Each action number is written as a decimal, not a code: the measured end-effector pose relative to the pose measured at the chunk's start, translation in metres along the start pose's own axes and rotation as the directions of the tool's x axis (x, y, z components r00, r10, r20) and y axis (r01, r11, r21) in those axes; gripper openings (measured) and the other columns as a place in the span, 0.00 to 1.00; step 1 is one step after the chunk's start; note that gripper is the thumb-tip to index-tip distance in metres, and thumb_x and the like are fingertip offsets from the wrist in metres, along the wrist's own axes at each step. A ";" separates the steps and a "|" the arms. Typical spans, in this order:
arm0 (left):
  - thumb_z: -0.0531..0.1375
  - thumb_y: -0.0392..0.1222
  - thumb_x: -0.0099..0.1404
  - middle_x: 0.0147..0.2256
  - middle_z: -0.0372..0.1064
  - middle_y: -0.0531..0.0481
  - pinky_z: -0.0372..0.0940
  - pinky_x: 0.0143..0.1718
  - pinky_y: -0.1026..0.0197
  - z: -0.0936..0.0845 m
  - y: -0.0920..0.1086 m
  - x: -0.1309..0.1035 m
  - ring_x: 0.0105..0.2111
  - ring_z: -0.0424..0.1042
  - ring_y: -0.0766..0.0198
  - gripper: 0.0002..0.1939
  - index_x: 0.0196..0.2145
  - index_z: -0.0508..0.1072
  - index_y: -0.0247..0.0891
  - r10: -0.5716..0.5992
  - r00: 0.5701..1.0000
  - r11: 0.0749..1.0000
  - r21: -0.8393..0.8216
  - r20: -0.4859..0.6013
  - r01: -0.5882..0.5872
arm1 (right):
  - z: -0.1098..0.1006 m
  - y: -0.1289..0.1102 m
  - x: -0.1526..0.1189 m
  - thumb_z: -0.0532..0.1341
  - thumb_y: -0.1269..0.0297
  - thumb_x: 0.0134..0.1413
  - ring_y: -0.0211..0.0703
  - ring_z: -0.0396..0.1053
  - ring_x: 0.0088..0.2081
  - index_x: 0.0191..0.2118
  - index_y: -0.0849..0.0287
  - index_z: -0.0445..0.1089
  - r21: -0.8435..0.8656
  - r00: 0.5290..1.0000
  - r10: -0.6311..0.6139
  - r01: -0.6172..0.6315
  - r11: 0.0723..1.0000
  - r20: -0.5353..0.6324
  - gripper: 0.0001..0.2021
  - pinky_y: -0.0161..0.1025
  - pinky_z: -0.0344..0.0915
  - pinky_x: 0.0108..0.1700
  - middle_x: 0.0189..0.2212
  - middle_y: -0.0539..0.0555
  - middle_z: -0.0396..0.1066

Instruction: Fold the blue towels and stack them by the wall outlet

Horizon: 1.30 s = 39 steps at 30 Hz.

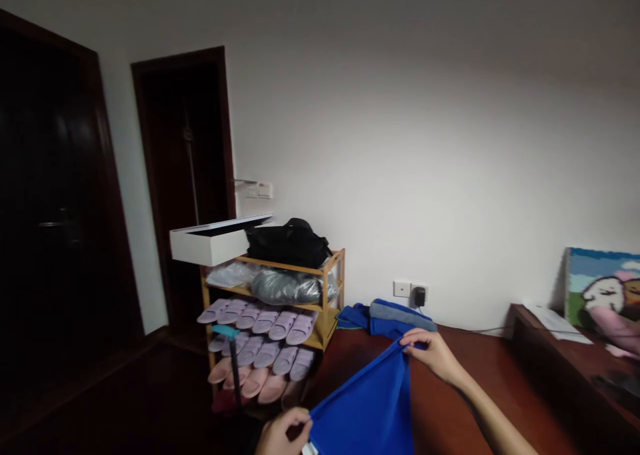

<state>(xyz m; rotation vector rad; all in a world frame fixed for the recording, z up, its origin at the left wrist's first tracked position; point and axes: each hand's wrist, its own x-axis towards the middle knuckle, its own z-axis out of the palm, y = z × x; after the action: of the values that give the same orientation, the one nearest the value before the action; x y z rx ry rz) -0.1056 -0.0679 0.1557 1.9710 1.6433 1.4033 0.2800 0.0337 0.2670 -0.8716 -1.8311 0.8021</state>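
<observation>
A blue cloth (373, 401) hangs stretched between my two hands at the bottom of the view. My left hand (285, 431) pinches its lower left corner, where a small white patch shows. My right hand (433, 355) pinches the upper right corner between thumb and fingers. The cloth's lower part runs out of the frame. Just behind my right hand, a folded blue and grey cloth (400, 316) and another blue cloth (354, 316) lie on the reddish-brown surface (465, 375) by the wall.
A wooden rack (327, 308) holds purple slippers (265, 320), pink slippers (257, 381), plastic-wrapped items, a black bag (290, 243) and a white box (210, 247). A black plug (420, 297) sits in the wall. At right, a colourful picture (605, 288) leans above a ledge (545, 341).
</observation>
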 end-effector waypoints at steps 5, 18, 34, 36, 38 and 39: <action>0.63 0.48 0.59 0.33 0.82 0.50 0.74 0.41 0.60 -0.043 0.118 0.060 0.36 0.81 0.56 0.08 0.28 0.80 0.45 0.164 0.984 0.986 -0.038 0.071 -0.161 | -0.072 -0.035 -0.039 0.72 0.41 0.44 0.53 0.76 0.46 0.37 0.54 0.83 0.120 0.976 0.127 -0.107 0.987 -0.175 0.22 0.48 0.73 0.50 0.44 0.58 0.81; 0.70 0.52 0.53 0.36 0.81 0.45 0.75 0.39 0.56 -0.054 0.245 0.124 0.36 0.80 0.55 0.14 0.24 0.74 0.39 0.258 0.918 0.936 -0.313 0.302 -0.160 | -0.134 -0.100 -0.114 0.73 0.43 0.42 0.57 0.76 0.52 0.45 0.55 0.81 0.142 0.823 0.128 -0.058 0.988 -0.554 0.26 0.55 0.71 0.58 0.47 0.59 0.80; 0.69 0.53 0.58 0.34 0.80 0.47 0.73 0.42 0.56 -0.043 0.278 0.125 0.36 0.78 0.57 0.15 0.30 0.77 0.38 0.312 0.911 0.894 -0.409 0.270 -0.185 | -0.152 -0.135 -0.157 0.71 0.39 0.44 0.49 0.77 0.40 0.38 0.55 0.80 -0.048 0.774 -0.031 0.001 0.999 -0.633 0.24 0.43 0.75 0.44 0.38 0.56 0.81; 0.70 0.53 0.57 0.36 0.80 0.46 0.73 0.45 0.54 -0.039 0.278 0.124 0.39 0.79 0.56 0.15 0.29 0.75 0.39 0.322 0.913 0.881 -0.433 0.251 -0.192 | -0.155 -0.136 -0.161 0.71 0.40 0.45 0.50 0.78 0.42 0.41 0.54 0.80 -0.080 0.773 -0.039 -0.015 0.997 -0.633 0.24 0.45 0.75 0.47 0.41 0.56 0.82; 0.70 0.53 0.56 0.37 0.81 0.46 0.73 0.46 0.53 -0.034 0.277 0.125 0.40 0.79 0.55 0.16 0.28 0.74 0.39 0.328 0.915 0.870 -0.452 0.235 -0.196 | -0.158 -0.137 -0.165 0.70 0.40 0.47 0.52 0.78 0.45 0.44 0.53 0.81 -0.124 0.781 -0.053 -0.031 0.992 -0.622 0.25 0.47 0.75 0.50 0.43 0.56 0.81; 0.71 0.53 0.56 0.37 0.81 0.46 0.74 0.46 0.53 -0.031 0.277 0.125 0.40 0.79 0.55 0.16 0.28 0.74 0.39 0.326 0.917 0.868 -0.458 0.228 -0.195 | -0.159 -0.137 -0.167 0.69 0.40 0.47 0.52 0.78 0.46 0.44 0.52 0.81 -0.144 0.785 -0.062 -0.035 0.989 -0.616 0.25 0.48 0.75 0.51 0.43 0.56 0.81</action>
<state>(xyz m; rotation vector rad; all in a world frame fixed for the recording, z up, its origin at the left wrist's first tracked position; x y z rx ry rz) 0.0394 -0.0711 0.4250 2.0607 0.8666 1.3239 0.4491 -0.1529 0.3597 -1.0646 -1.3073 0.3005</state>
